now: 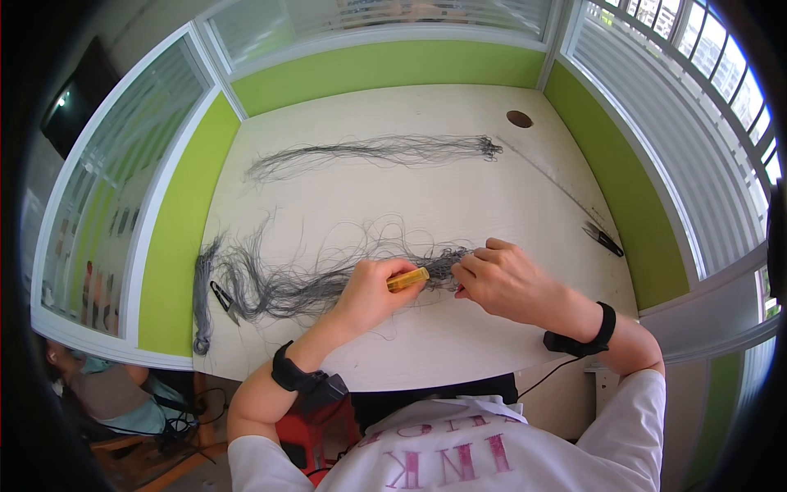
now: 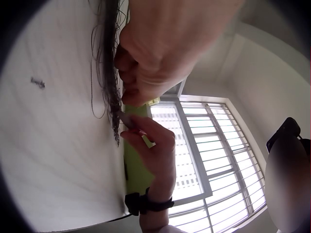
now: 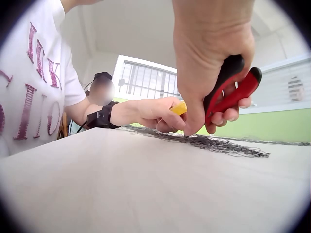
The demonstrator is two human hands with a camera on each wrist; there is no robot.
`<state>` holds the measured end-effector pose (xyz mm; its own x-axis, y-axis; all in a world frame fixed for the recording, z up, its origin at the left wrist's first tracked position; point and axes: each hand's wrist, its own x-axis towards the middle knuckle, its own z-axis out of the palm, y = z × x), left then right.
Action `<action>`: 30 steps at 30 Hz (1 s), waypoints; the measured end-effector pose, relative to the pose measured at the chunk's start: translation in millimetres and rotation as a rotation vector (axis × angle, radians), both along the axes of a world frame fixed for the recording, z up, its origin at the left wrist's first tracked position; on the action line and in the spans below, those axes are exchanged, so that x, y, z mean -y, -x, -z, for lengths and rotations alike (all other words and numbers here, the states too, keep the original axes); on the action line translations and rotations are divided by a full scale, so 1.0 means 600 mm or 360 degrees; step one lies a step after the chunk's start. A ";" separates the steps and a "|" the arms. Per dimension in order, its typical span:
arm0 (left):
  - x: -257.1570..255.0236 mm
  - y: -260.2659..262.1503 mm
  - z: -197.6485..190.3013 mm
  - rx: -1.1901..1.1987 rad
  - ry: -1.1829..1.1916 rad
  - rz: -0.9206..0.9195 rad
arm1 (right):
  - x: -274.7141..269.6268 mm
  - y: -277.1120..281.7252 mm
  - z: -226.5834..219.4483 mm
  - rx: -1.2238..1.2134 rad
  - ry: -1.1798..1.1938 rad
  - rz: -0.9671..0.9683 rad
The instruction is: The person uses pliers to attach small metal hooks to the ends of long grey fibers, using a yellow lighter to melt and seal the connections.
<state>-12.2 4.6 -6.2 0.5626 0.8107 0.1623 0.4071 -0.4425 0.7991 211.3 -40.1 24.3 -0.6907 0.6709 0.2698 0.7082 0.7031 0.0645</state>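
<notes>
A long bundle of thin dark grey strands [image 1: 303, 289] lies across the front of the table, loose at the left and tangled into a dense mesh toward the right. Over the bundle, my left hand [image 1: 370, 289] holds a small yellow block-like object [image 1: 407, 280] between thumb and fingers. My right hand [image 1: 504, 277] is just to the right, at the dense end. In the right wrist view it grips pliers [image 3: 238, 97] with red and black handles, its fingers around them. The pliers' tips are hidden behind the hand, close above the strands [image 3: 228, 146].
A second strand bundle [image 1: 369, 151] with a knotted right end lies farther back. At the left edge are a third bundle [image 1: 202, 299] and black snips [image 1: 222, 300]. More black snips [image 1: 604, 239] and a long ruler [image 1: 551, 178] lie at right. Green partitions [image 1: 393, 74] enclose the table.
</notes>
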 end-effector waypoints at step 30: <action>-0.009 0.033 -0.044 0.0078 0.1036 -0.0148 | 0.012 0.006 -0.030 -0.0454 0.0033 0.0017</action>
<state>-32.1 10.2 20.4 0.4897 0.7969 -0.3539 0.3767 0.1727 0.9101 207.7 -47.1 42.2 -0.5817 0.6851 0.4386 0.7028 0.6947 -0.1530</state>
